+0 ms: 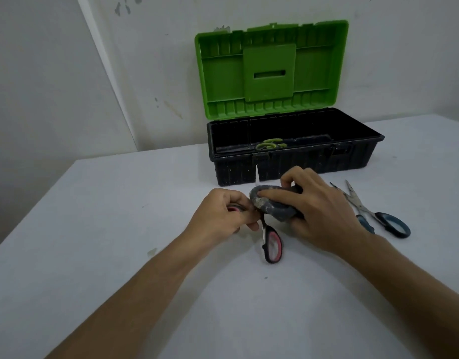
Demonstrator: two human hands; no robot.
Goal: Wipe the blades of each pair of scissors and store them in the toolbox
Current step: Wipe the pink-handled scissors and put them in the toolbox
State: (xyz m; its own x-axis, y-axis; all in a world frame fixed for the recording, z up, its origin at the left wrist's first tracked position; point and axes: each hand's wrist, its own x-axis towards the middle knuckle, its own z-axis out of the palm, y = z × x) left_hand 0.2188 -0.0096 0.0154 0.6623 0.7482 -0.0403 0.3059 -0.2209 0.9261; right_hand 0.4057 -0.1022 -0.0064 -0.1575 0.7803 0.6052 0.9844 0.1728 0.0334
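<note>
Toolbox (288,161) comes first by size: a black tub with ribbed walls flecked with pale specks, standing at the far side of the white table (93,255) against the wall. Its bright green lid (271,71) is swung fully open and stands upright, showing a ribbed inner face with a raised square panel and a slot in the middle. Inside the tub lie green-handled scissors (271,145), only their looped handles clearly visible above the front rim.

Just in front of the toolbox, both hands work over the table. The right hand (319,216) has its fingers and thumb curled round a dark grey cloth (272,206), bunched into a wad with lighter dusty patches, and the wad covers the blade end of the pink-handled scissors (272,244). The left hand (223,216) grips one handle loop of that pair, a sliver of pink showing between its curled fingers. The other loop, black outside with a pink lining, hangs toward the viewer, with a short bright stretch of metal shank above it. The blades themselves are hidden by the cloth.

To the right, partly behind the right wrist, blue-handled scissors (389,224) lie flat on the table with dark teal loops nearest the viewer and slim silvery blades spread apart, pointing toward the toolbox.
</note>
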